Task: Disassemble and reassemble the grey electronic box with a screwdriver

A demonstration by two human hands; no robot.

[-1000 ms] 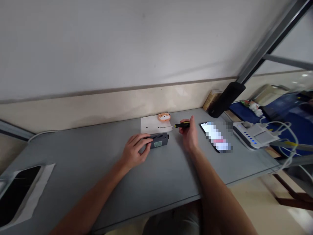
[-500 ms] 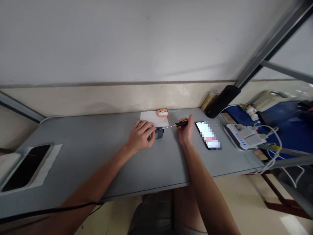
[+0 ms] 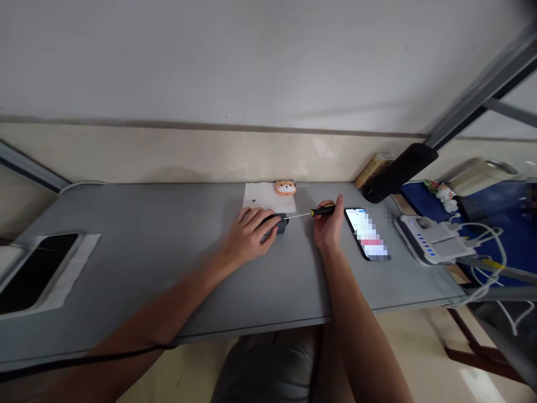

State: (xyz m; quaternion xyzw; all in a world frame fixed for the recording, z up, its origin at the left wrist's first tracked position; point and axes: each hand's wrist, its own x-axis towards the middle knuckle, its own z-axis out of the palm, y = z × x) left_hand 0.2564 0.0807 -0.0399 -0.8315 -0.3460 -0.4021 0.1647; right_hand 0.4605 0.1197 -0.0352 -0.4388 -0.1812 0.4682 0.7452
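Observation:
My left hand (image 3: pixel 251 235) is closed over a small dark grey box-like device (image 3: pixel 283 225) on the desk, covering much of it, so its kind does not show. A screwdriver (image 3: pixel 322 210) with a black and yellow handle lies in my right hand (image 3: pixel 328 226), fingers wrapped round the grip and thumb pointing up. Its thin shaft runs left, and the tip meets the upper right part of the device. Behind my left hand is a white paper sheet (image 3: pixel 264 196) with a tiny dark piece (image 3: pixel 254 200) on it. An orange animal-face case (image 3: pixel 286 187) sits at the sheet's right edge.
A lit phone (image 3: pixel 364 232) lies right of my right hand. Beyond it are a power strip (image 3: pixel 428 240) with white cables, a black cylinder (image 3: pixel 398 173) and a small box (image 3: pixel 375 168). At far left a dark-screened tablet (image 3: pixel 37 274) rests on paper. The wall borders the desk (image 3: pixel 168 224).
The view has shifted, so most things on the desk appear further right. My left hand covers more of the device now, and the dark piece on the paper has come into view. The screwdriver still touches the device.

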